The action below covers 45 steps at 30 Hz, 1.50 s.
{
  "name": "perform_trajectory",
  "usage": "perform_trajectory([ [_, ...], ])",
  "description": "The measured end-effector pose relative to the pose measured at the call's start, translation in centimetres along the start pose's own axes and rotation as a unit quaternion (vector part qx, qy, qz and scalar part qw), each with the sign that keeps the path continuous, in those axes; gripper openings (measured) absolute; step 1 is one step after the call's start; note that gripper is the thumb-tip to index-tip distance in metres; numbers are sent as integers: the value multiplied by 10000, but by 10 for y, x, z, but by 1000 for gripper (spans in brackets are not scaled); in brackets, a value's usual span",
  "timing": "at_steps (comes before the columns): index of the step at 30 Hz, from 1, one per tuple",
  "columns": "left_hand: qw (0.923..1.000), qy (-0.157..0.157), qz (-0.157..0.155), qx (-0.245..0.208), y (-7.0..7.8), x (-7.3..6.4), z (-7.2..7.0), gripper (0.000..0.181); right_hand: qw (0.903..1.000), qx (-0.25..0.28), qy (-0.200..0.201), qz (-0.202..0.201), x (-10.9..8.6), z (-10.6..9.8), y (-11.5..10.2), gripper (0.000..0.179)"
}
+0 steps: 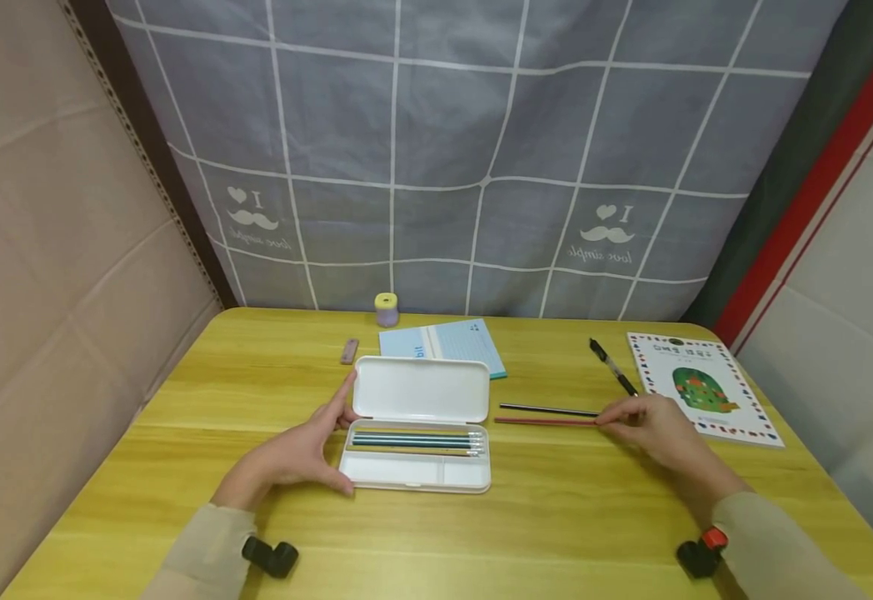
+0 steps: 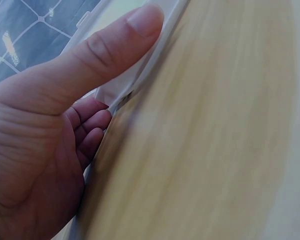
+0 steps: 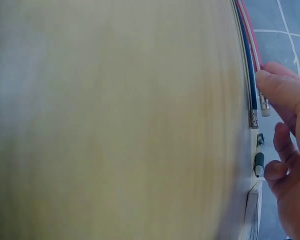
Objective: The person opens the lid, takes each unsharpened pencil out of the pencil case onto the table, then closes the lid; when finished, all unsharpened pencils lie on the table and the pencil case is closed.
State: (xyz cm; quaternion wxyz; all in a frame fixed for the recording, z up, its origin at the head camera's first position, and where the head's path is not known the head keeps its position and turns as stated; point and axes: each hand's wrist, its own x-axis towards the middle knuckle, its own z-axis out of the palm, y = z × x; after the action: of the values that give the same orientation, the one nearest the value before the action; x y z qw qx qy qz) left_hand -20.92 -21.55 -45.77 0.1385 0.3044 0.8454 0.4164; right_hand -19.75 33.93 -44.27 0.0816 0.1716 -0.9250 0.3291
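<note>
A white pencil case (image 1: 421, 390) lies with its lid raised back, and several pencils (image 1: 414, 442) lie side by side in its tray. My left hand (image 1: 297, 454) holds the case's left end, thumb at the front corner and fingers toward the hinge. In the left wrist view, the thumb (image 2: 115, 47) crosses the case's edge. To the right, my right hand (image 1: 654, 427) pinches a red pencil (image 1: 545, 421) near its eraser end between thumb and index finger. A dark pencil (image 1: 541, 409) lies parallel just behind it; the right wrist view shows its metal eraser band (image 3: 254, 119).
Behind the case are a light blue notebook (image 1: 459, 342), a small eraser (image 1: 350, 351) and a yellow-and-purple pencil sharpener (image 1: 386, 309). A black pen (image 1: 613, 367) and a white booklet with a green picture (image 1: 706, 389) lie beyond the right hand. A grey checked curtain (image 1: 436, 167) hangs behind the table.
</note>
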Motion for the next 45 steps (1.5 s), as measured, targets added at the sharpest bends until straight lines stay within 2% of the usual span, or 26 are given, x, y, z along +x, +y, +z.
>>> perform_trajectory([
  [6,10000,5,-9,-21,0,0,0,155,9994,-310,-98,113,4,0,0,16],
  [27,10000,-5,-1,-19,-1,1,-2,157,9981,-553,-117,259,2,1,-1,17],
  [30,10000,-5,16,-35,-2,1,-2,156,9983,-528,-14,228,3,2,-2,16],
  [36,10000,-10,-15,-23,0,1,-2,156,9997,-18,142,181,3,6,-13,11],
  [40,10000,5,-87,25,1,1,-2,157,9992,359,-82,179,7,11,-31,8],
  [45,9999,22,-114,16,1,0,-2,157,9971,637,-353,215,17,24,-57,17],
])
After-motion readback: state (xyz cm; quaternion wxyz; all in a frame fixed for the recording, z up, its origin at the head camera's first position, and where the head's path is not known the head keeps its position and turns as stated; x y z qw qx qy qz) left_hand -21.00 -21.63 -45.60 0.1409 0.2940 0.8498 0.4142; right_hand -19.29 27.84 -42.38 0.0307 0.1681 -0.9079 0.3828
